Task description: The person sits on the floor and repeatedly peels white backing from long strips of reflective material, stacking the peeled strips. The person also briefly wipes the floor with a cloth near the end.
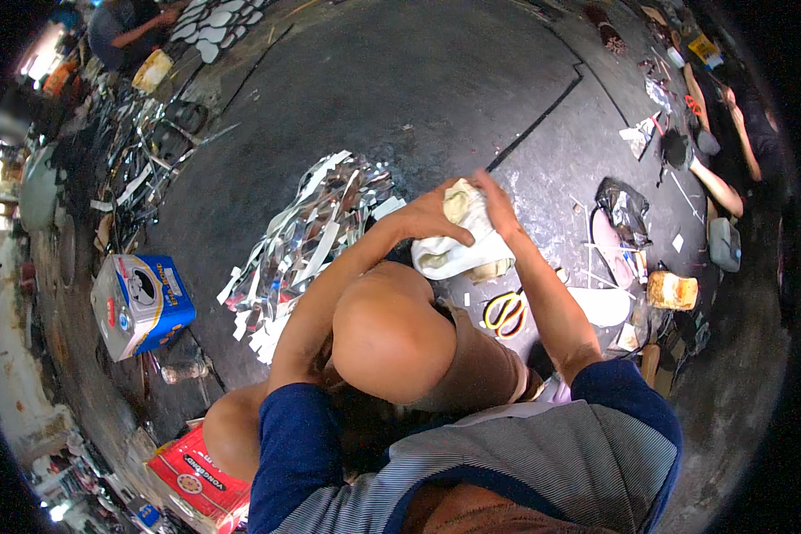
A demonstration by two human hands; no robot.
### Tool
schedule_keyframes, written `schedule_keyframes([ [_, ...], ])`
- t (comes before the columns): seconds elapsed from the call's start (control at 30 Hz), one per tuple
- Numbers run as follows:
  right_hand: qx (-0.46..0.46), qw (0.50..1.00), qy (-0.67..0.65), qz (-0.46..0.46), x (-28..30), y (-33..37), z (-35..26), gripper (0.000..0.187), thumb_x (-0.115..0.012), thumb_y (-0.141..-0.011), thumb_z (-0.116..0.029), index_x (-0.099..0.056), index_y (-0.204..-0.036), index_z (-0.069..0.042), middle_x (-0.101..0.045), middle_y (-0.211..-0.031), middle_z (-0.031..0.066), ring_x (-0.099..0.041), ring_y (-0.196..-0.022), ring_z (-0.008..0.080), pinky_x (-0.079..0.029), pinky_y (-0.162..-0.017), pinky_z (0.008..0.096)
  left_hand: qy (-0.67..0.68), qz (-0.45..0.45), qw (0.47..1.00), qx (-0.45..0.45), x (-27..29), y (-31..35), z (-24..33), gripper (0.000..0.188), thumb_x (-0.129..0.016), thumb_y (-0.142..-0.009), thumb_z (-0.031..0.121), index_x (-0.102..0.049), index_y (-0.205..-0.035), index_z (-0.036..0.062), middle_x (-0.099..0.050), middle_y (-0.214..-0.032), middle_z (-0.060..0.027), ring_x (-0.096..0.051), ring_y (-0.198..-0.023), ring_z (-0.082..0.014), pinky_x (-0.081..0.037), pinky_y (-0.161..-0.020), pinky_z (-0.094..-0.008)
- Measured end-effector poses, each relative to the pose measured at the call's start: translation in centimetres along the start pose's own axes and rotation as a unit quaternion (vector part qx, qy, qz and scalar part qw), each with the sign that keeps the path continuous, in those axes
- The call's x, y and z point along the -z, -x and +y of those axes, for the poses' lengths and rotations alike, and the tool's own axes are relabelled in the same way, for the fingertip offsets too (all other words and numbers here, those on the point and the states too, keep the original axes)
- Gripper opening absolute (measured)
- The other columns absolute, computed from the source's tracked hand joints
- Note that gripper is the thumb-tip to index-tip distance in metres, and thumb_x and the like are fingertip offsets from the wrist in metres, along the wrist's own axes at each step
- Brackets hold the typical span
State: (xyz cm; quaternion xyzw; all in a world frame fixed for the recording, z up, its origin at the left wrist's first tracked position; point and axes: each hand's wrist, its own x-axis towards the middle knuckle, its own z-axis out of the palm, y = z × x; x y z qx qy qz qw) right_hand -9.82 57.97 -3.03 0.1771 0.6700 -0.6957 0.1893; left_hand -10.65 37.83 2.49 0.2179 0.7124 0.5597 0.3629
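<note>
Two hands clasp a crumpled white cloth bundle [463,240] just above yellow-handled scissors [505,313]: left hand [436,216] gripping its top, right hand [498,206] closed behind.

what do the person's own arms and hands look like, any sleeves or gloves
Both arms wear short dark blue sleeves ending above the elbow, on a shirt with a grey finely striped body. The forearms are bare. The left hand and right hand have no gloves, and no rings or watch show.
</note>
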Motion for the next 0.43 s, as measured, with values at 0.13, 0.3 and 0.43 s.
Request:
schedule_keyframes([
  [0.13, 0.006, 0.973, -0.172, 0.152, -0.2, -2.1, 0.2, 0.048, -0.055, -0.086, -0.032, -0.056, -0.117, 0.006, -0.064, -0.107, 0.0168, -0.063, -0.092, 0.0258, -0.051, -0.08, 0.0369, 0.057, 0.109, 0.99, -0.065, -0.1, -0.7, -2.4, 0.108, -0.088, -0.051, 0.027, -0.03, -0.138, 0.001, -0.051, -0.129, -0.0159, -0.049, -0.121, -0.0257, -0.036, -0.103, -0.0316],
  [0.3, 0.039, 0.982, -0.186, 0.017, -7.4, 0.7, -5.2, 0.055, -0.049, -0.092, -0.047, -0.058, -0.116, 0.002, -0.064, -0.107, 0.0116, -0.062, -0.094, 0.0217, -0.05, -0.081, 0.0354, 0.059, 0.393, 0.918, -0.013, 2.4, -0.1, -2.1, 0.066, -0.083, -0.055, 0.027, -0.059, -0.111, 0.0014, -0.064, -0.108, -0.0182, -0.062, -0.101, -0.0268, -0.046, -0.092, -0.0355],
  [0.43, 0.049, 0.976, -0.081, -0.198, -13.6, 3.3, -8.6, 0.063, -0.042, -0.092, -0.054, -0.048, -0.131, -0.004, -0.059, -0.118, 0.0126, -0.058, -0.108, 0.0236, -0.048, -0.091, 0.037, -0.006, 0.454, 0.891, -0.024, 5.4, 3.8, -3.1, 0.047, -0.072, -0.068, 0.022, -0.062, -0.111, 0.0075, -0.063, -0.115, -0.0139, -0.062, -0.1, -0.0238, -0.047, -0.092, -0.0349],
])
